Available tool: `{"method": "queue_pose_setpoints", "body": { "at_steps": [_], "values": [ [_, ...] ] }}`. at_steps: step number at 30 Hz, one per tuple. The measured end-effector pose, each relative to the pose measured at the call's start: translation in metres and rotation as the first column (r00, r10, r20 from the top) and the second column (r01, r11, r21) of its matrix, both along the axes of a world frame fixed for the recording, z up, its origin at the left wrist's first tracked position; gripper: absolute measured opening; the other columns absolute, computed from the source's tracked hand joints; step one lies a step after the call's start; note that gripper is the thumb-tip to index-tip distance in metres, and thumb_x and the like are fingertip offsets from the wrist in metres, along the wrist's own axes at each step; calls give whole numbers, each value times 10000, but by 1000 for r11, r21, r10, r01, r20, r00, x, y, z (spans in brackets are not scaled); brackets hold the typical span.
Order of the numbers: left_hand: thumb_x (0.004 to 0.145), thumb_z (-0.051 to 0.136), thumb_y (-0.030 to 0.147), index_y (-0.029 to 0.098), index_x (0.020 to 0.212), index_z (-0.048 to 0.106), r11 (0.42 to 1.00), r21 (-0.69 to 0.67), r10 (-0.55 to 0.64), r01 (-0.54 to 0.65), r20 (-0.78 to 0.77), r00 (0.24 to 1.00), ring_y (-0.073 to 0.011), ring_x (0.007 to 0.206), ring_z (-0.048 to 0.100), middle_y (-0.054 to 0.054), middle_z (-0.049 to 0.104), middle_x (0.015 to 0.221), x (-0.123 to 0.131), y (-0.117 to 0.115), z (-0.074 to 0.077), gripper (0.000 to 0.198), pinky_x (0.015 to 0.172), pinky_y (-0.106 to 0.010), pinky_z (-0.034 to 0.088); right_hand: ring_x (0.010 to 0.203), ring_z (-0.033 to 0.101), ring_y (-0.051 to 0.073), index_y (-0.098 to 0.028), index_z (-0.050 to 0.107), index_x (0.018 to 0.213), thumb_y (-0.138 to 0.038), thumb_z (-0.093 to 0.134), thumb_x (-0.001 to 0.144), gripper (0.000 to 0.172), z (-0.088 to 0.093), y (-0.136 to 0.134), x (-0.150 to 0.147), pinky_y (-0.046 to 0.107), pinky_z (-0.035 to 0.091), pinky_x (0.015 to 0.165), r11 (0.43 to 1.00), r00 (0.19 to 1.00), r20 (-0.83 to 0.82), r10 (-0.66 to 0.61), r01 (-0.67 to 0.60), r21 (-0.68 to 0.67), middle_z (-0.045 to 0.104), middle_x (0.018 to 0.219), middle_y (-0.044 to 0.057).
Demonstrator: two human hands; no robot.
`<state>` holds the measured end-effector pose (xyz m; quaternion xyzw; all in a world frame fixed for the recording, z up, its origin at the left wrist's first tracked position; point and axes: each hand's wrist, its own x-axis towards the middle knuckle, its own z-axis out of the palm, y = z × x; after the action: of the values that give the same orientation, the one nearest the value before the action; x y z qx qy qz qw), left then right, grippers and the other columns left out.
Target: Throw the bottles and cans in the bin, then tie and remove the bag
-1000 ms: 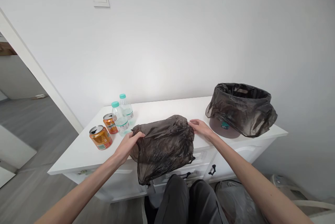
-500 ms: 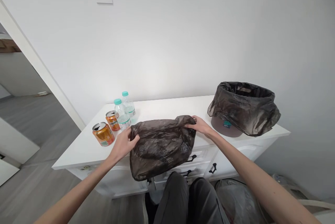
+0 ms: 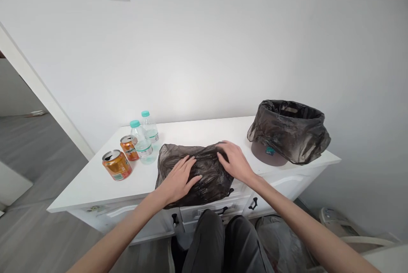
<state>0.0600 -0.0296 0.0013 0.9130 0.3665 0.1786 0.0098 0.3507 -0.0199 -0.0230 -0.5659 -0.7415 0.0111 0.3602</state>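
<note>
Now, on my feed, the left hand point(image 3: 178, 179) has let go of the near-left corner it gripped half a second ago; it lies flat on the middle of the dark plastic bag point(image 3: 212, 183), fingers spread, pinching nothing. My right hand point(image 3: 234, 160) rests on the bag's right end, fingers loosely bent, where it was gripping before; I can't tell whether the fingertips keep hold of any film. The bag lies flatter on the white cabinet top point(image 3: 197, 128), its near edge hanging over the front, less far down than earlier.

Left of it I have two orange cans point(image 3: 117, 169) and two bottles point(image 3: 143, 149) with teal caps, the bottles just beside the bag. On the right stands a bin point(image 3: 264, 154) with a dark liner point(image 3: 287, 137) folded over its rim. Knees point(image 3: 207, 239) crowd the drawers below.
</note>
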Motion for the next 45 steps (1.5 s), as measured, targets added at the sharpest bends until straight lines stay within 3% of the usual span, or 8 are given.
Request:
{"method": "queue_pose_setpoints", "body": {
  "at_steps": [4, 9, 17, 24, 33, 38, 42, 45],
  "values": [
    [1080, 289, 570, 182, 1632, 335, 974, -213, 54, -71, -82, 995, -299, 1610, 235, -139, 307, 1716, -6, 37, -33, 676, 1283, -506, 258, 1591, 256, 305, -188, 469, 1579, -598, 318, 1067, 673, -11, 0, -11, 520, 171, 1294, 963, 985, 153, 74, -32, -266, 445, 1647, 112],
    [1054, 375, 528, 112, 1514, 505, 970, -98, 218, -224, -65, 974, -358, 1557, 351, -218, 438, 1631, -18, 76, -28, 633, 1254, -582, 291, 1614, 197, 293, -158, 371, 1640, -683, 213, 1047, 808, -36, 17, -5, 499, 82, 1313, 931, 970, 241, 24, 66, -358, 309, 1712, 125],
    [946, 614, 580, 230, 1626, 322, 977, -77, -201, 198, -33, 979, -317, 1606, 248, -135, 326, 1710, 3, 0, -21, 819, 1297, -525, 272, 1624, 159, 266, -186, 359, 1648, -663, 233, 1049, 776, -47, 37, -6, 480, 75, 1313, 925, 973, 227, -41, 123, -360, 301, 1719, 90],
    [807, 573, 86, 244, 1696, 45, 986, -101, -148, 130, -202, 968, -270, 1641, 72, -80, 105, 1772, -35, -5, -50, 1046, 1332, -525, 142, 1631, 115, 276, -122, 332, 1652, -645, 276, 1052, 798, -32, 28, -7, 477, 55, 1320, 905, 989, 137, -49, 102, -414, 232, 1736, 125],
    [903, 473, 288, 243, 1151, 761, 818, -566, -84, 99, 53, 995, -247, 1060, 718, -17, 802, 1069, -59, 8, 59, 382, 927, -320, 566, 1591, 282, 273, -272, 492, 1564, -658, 461, 1019, 669, -28, -34, 14, 523, 130, 1321, 896, 946, -1, 324, -308, -319, 412, 1670, 69],
    [856, 568, 335, 223, 1028, 772, 899, -379, 172, -219, -155, 973, -276, 1002, 712, -41, 786, 957, -42, 34, 113, 290, 914, -354, 548, 1369, 564, 282, -242, 673, 1295, -499, 523, 1031, 398, -42, -38, 12, 497, 358, 1195, 985, 989, 57, 139, -131, -114, 641, 1447, 110],
    [796, 651, 217, 201, 1345, 647, 915, 153, 383, -374, -37, 923, -407, 1412, 499, -160, 635, 1430, -5, 35, 114, 549, 1180, -597, 370, 1131, 677, 278, -216, 701, 961, -465, 351, 1095, 450, -29, -26, -3, 384, 458, 948, 967, 995, 66, -75, 88, -239, 753, 1102, 111],
    [812, 692, 259, 236, 1532, 470, 952, 271, 157, -145, -21, 987, -396, 1569, 276, -137, 439, 1629, 33, 22, 80, 753, 1280, -631, 223, 1019, 711, 284, -215, 661, 849, -494, 291, 1111, 533, -11, -20, -12, 344, 435, 830, 916, 984, 93, -154, 178, -359, 763, 969, 111]
  ]
}}
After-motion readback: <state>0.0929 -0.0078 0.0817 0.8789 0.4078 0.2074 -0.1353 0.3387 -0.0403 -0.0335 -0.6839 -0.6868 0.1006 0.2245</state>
